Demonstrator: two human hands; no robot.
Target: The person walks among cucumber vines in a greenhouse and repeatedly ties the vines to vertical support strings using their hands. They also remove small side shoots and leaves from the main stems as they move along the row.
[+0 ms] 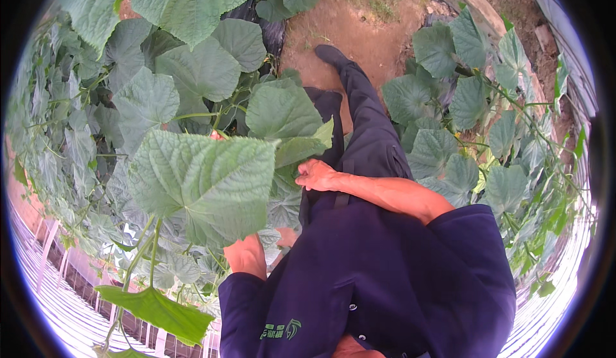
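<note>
My right hand (315,175) is in front of my thighs, its fingers curled in against the edge of a green leaf (284,177). Whether anything is pinched in those fingers cannot be made out. A broad cucumber leaf (207,182) covers most of my left hand (216,135); only a bit of fingertip shows above its upper edge, beside a stem. The left forearm (246,256) comes up from below that leaf. Another wide leaf (281,110) lies just beyond, between the two hands.
Dense cucumber vines (82,131) fill the left side, and more vines (462,102) with small yellow flowers grow on the right. Between them runs a bare soil path (351,16), where my dark shoe (332,54) stands. Black plastic film (274,33) edges the left row.
</note>
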